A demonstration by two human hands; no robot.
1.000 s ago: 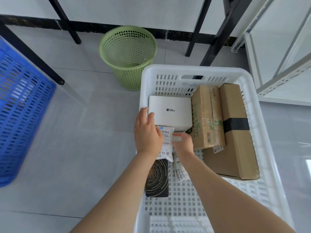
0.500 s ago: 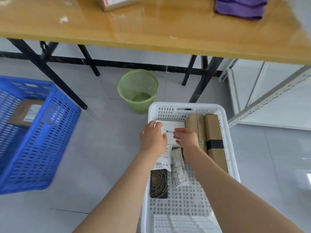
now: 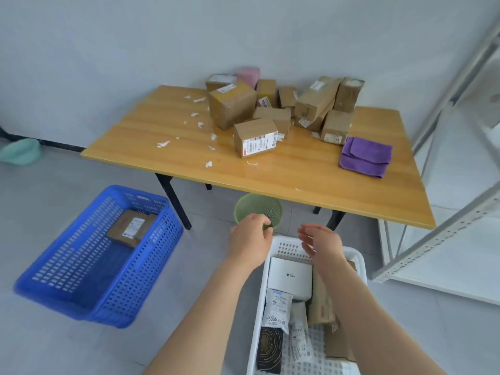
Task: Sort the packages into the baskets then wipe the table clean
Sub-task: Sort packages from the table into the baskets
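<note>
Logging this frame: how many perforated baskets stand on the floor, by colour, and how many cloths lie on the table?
Blue basket: 1
White basket: 1
Green round basket: 1
Purple cloth: 1
Total: 4

At 12 o'clock: table [image 3: 270,174]. On its far half, carton pile [image 3: 281,109]; cloth [image 3: 365,156] at the pile's 4 o'clock, paper scraps [image 3: 200,124] at its 9 o'clock. Under the near edge: bin [image 3: 258,209]. At 9 o'clock: floor basket [image 3: 89,293], one carton [image 3: 131,227] inside. At 6 o'clock: second basket [image 3: 289,249], flat box [image 3: 289,276] inside. At 3 o'clock: rack [image 3: 446,234].
</note>
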